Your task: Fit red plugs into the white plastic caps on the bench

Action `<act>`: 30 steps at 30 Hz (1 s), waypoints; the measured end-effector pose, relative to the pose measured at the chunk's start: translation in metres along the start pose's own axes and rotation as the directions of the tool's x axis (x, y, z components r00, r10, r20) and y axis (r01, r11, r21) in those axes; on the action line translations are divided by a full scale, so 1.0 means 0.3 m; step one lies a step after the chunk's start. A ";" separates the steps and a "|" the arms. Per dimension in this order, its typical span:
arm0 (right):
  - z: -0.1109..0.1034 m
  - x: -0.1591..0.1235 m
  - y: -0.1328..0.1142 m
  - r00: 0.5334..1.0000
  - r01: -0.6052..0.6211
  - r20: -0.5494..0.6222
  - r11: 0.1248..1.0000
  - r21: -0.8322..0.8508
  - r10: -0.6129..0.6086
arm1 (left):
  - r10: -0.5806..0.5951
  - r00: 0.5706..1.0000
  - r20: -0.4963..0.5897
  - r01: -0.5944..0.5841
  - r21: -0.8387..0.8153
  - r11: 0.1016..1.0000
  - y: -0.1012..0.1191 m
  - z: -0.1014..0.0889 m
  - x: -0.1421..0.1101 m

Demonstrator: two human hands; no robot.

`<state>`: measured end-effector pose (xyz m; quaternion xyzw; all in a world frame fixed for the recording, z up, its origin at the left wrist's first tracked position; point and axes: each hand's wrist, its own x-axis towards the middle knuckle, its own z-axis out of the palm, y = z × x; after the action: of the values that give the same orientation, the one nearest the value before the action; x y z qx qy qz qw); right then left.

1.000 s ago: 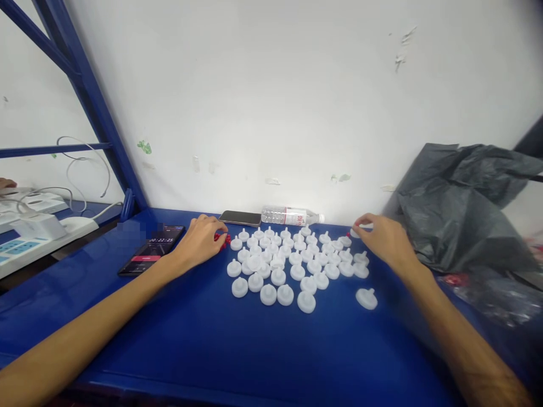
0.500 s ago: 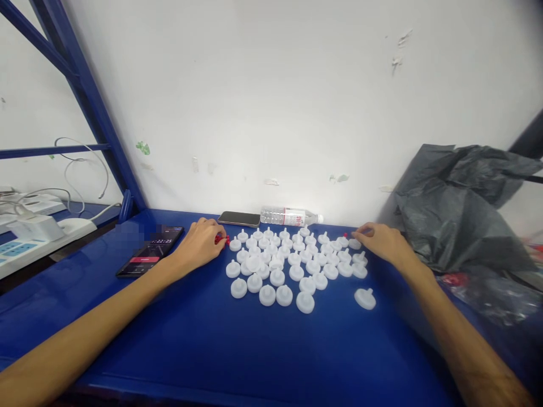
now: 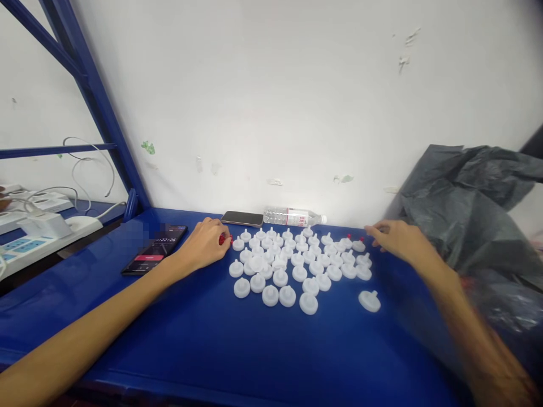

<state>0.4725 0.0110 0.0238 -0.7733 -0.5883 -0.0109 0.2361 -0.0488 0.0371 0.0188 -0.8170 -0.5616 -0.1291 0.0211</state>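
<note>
My left hand [image 3: 210,243] rests at the left edge of a spread of white plastic nozzle caps [image 3: 280,277], its fingers curled round small red caps [image 3: 225,239] that show at the fingertips. How many red caps are under the fingers is hidden. At the right end of the spread, my right hand [image 3: 392,240] is just off a white nozzle cap [image 3: 358,246] whose spout bears a red tip. Its thumb and fingers are a little apart and nothing shows between them. A neighbouring nozzle cap carries another red tip [image 3: 349,237].
Against the wall lie a dark phone [image 3: 241,219] and a clear water bottle [image 3: 292,217]. Another phone [image 3: 155,250] with a running timer lies left of my left hand. A grey plastic bag [image 3: 470,198] stands at right. One nozzle cap [image 3: 369,301] lies apart, front right.
My right hand has let go of the white nozzle cap and drawn back to the right, and a red tip now shows on that cap's spout. My left hand stays by the red caps.
</note>
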 end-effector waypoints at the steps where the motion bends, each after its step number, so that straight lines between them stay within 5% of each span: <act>1: -0.019 -0.001 0.006 0.999 -0.003 0.055 0.999 0.046 0.001 | 0.004 1.000 0.011 -0.004 0.008 1.000 0.002 -0.004 -0.002; 6: -0.081 -0.021 0.050 0.939 -0.014 0.333 0.961 0.275 -0.081 | -0.002 1.000 0.024 0.002 0.003 1.000 0.005 -0.012 -0.015; 10: -0.055 -0.033 0.069 0.874 0.001 0.447 0.919 0.394 -0.193 | 0.008 0.999 0.041 -0.008 0.001 1.000 0.001 -0.004 -0.012; 13: -0.033 -0.038 0.062 0.867 -0.011 0.453 0.900 0.435 -0.208 | 0.016 0.999 0.030 -0.016 -0.006 1.000 0.003 -0.007 -0.005; 21: -0.110 -0.043 0.003 0.948 0.053 0.240 0.850 0.524 -0.207 | 0.021 0.980 -0.197 -0.074 -0.265 0.962 0.037 -0.037 -0.028; 26: -0.071 -0.096 -0.156 0.978 0.169 0.016 0.842 0.512 -0.206 | 0.050 0.955 -0.291 -0.198 -0.506 0.840 0.071 -0.026 -0.056; 28: -0.029 -0.140 -0.242 0.958 0.287 -0.104 0.877 0.386 -0.268 | 0.061 0.951 -0.303 -0.228 -0.556 0.799 0.084 -0.012 -0.066; 30: 0.022 -0.191 -0.324 0.867 0.497 -0.210 0.814 0.299 -0.452 | 0.082 0.948 -0.307 -0.256 -0.584 0.770 0.096 0.007 -0.075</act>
<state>0.3642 -0.0191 0.0353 -0.5461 -0.7387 -0.0169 0.3947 -0.0293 0.0065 0.0146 -0.8016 -0.4041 -0.4102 -0.1608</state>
